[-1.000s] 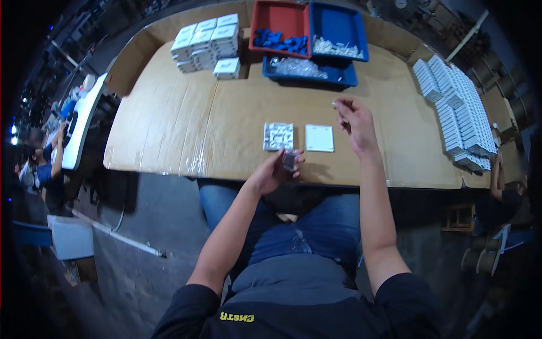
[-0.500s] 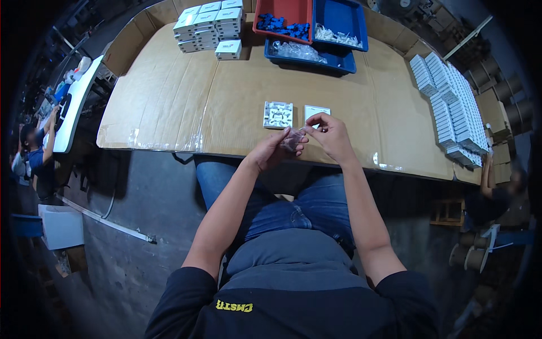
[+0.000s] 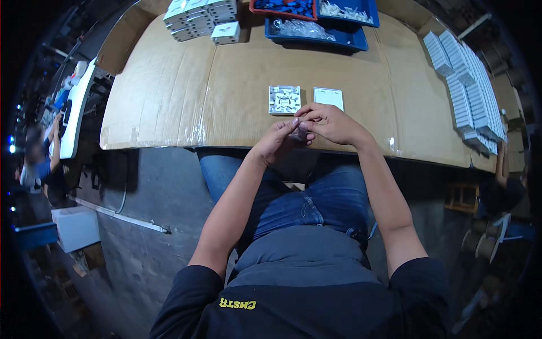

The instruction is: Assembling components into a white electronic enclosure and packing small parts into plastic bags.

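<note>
Clear bag (image 3: 297, 134) pinched between thumb and fingers of left hand (image 3: 276, 141), right hand (image 3: 335, 125) at its top, grip unclear.

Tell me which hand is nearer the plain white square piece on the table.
Right. The right hand is just on the near side of the plain white square piece; the left hand is farther off, toward the body and leftward.

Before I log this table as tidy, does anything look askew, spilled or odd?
Nothing much stands out. The frame and plate lie flat, side by side; one box sits in front of the stack.
</note>
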`<action>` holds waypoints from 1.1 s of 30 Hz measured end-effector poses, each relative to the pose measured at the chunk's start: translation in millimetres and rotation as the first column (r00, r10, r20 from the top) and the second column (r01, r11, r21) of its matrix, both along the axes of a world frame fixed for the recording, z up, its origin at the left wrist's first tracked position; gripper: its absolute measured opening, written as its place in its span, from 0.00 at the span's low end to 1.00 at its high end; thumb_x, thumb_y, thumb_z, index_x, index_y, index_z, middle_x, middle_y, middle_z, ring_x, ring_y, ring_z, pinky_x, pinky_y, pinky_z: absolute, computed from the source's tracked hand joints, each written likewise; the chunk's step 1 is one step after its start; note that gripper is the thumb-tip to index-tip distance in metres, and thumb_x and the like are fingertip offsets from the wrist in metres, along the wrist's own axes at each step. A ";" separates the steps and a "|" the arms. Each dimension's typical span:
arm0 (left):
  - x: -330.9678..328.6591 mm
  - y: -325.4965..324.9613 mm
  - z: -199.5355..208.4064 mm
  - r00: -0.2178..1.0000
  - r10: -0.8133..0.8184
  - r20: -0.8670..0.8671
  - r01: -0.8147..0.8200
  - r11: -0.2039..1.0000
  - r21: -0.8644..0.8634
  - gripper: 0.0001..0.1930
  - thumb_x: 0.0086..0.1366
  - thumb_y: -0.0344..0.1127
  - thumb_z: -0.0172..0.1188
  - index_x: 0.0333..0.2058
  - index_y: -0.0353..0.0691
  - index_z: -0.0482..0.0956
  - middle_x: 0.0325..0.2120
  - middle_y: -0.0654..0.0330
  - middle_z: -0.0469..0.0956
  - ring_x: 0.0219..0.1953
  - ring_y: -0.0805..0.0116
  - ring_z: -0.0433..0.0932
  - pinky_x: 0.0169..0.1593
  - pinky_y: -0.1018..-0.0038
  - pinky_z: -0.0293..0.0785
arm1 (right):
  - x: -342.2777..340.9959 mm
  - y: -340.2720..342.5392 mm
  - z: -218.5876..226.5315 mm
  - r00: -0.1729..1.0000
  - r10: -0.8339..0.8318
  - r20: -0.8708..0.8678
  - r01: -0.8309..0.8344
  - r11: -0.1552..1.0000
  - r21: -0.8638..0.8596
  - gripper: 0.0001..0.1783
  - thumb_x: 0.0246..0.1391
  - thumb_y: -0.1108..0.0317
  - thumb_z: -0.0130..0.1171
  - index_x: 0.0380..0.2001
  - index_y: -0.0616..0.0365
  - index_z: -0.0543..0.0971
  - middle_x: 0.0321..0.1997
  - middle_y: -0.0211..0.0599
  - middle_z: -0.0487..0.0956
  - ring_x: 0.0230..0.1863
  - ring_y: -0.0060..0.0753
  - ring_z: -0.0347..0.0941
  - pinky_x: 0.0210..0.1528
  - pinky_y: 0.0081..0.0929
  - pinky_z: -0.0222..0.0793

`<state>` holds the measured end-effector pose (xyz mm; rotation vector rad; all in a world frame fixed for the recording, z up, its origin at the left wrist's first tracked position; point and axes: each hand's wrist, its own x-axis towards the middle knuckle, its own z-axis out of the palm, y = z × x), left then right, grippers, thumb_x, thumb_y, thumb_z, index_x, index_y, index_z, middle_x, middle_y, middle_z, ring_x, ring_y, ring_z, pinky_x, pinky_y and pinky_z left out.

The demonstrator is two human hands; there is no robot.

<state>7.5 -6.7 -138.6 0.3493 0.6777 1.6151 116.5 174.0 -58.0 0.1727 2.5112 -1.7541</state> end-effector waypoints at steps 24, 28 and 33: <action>-8.0 -1.2 -29.7 0.999 -0.037 0.010 0.037 0.999 0.014 0.21 0.76 0.52 0.55 0.50 0.39 0.79 0.45 0.57 0.82 0.50 0.61 0.81 0.60 0.58 0.76 | -4.0 -8.0 3.5 0.977 0.157 0.146 -0.146 0.986 -0.084 0.21 0.74 0.57 0.50 0.45 0.69 0.80 0.53 0.40 0.75 0.45 0.28 0.76 0.47 0.28 0.77; -4.0 1.9 -9.4 0.992 -0.091 0.083 0.085 0.994 0.072 0.25 0.76 0.56 0.51 0.56 0.39 0.76 0.47 0.55 0.82 0.48 0.62 0.81 0.57 0.60 0.75 | -5.7 13.9 15.9 0.987 0.140 0.073 -0.144 0.988 0.050 0.19 0.71 0.59 0.56 0.45 0.66 0.84 0.60 0.44 0.78 0.57 0.35 0.78 0.59 0.32 0.73; -9.9 5.2 4.2 0.985 -0.124 0.116 0.125 0.992 0.001 0.30 0.79 0.55 0.47 0.64 0.35 0.70 0.51 0.54 0.80 0.49 0.64 0.81 0.57 0.67 0.77 | -26.2 85.7 27.1 0.985 -0.170 0.015 0.166 0.978 0.124 0.16 0.68 0.60 0.60 0.44 0.65 0.84 0.43 0.38 0.84 0.47 0.31 0.78 0.53 0.30 0.73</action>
